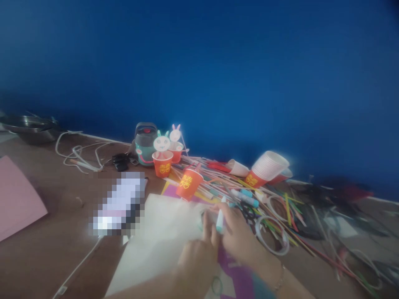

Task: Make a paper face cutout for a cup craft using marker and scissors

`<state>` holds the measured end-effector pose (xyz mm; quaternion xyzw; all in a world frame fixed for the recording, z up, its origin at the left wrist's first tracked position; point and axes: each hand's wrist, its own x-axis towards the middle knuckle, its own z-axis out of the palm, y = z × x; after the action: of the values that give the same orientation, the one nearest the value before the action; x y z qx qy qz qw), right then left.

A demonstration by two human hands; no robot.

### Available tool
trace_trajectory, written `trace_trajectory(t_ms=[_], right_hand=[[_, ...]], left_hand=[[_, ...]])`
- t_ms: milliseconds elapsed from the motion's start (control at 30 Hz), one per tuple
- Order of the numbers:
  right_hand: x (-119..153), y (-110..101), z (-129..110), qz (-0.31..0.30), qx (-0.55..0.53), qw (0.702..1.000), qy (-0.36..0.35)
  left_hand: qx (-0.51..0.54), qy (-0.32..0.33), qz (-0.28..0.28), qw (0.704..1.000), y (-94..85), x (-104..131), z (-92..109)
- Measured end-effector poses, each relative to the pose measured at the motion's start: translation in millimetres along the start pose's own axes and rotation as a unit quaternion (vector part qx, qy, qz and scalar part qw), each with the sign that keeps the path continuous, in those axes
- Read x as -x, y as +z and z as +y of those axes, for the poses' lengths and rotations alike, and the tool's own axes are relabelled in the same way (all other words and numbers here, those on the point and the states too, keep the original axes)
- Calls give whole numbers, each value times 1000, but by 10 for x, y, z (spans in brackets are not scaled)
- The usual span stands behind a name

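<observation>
I see the left hand (199, 249) palm-down on white paper (156, 236), fingers forward; whether it grips anything, I can't tell. Beside it, the right hand (235, 226) closes around a marker (220, 220) near the paper's right edge. An orange cup (189, 184) stands beyond; thin coloured strips (215, 168) and a clear ring (285, 243) crowd my right.

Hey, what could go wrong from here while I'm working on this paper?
The red cup by the far edge of the white paper might tip if nudged. Your left hand is close to the green circle and could smear it if the ink is wet. Your right hand might knock the ring-shaped roll beside it.
</observation>
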<state>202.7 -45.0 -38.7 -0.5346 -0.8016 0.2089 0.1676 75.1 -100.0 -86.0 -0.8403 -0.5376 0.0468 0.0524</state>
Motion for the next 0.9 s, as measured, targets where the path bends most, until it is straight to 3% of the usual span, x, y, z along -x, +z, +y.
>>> trace_trajectory(t_ms=[133, 267, 400, 600, 733, 900], right_hand=[[-51, -287, 32, -54, -94, 994, 32], [-216, -420, -35, -21, -169, 985, 32], [-388, -266, -140, -28, -219, 975, 27], [-552, -45, -227, -150, -158, 975, -35], [-627, -2, -236, -162, -91, 978, -97], [-666, 33, -243, -179, -74, 973, -124]], left_hand=[[-6, 16, -6, 1000, 14, 24, -9], [-3, 23, -4, 1000, -16, 24, -30], [8, 31, -7, 999, -21, 6, -33], [21, 50, -24, 998, 1, -22, -10], [30, 39, -25, 998, -3, -7, 5], [33, 27, -11, 999, -51, 28, -11]])
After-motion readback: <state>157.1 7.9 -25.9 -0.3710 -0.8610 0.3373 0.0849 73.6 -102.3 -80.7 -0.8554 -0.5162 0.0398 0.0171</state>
